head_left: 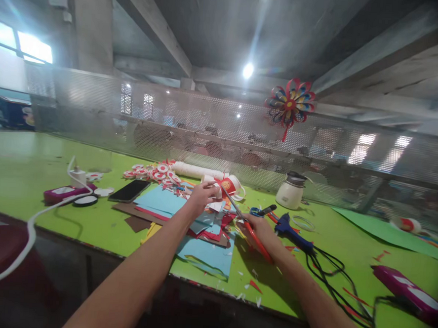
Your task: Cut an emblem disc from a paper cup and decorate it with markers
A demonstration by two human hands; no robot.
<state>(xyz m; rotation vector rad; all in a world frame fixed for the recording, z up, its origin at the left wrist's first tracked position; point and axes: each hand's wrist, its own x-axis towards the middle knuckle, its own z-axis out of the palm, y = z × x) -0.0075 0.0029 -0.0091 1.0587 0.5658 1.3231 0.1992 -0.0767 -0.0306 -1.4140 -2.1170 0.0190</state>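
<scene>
Scissors (250, 230), red-handled, no legible writing.

counter (36, 167) is smooth green, slight sheen. under my left hand (202, 195): matt paper sheets (206, 252), blue, red and brown, rough-cut edges. my right hand (261, 231) is on scissors (250, 230), orange plastic handles, bare metal blades. glue gun (292, 233) is blue plastic, black rubbery cord. phone (129, 190) has a glossy black glass face. white jar (290, 193) looks like smooth plastic. perforated metal mesh screen (96, 107) behind, dull grey. paper pinwheel (290, 104) on it. ceiling beams look like rough concrete.
</scene>
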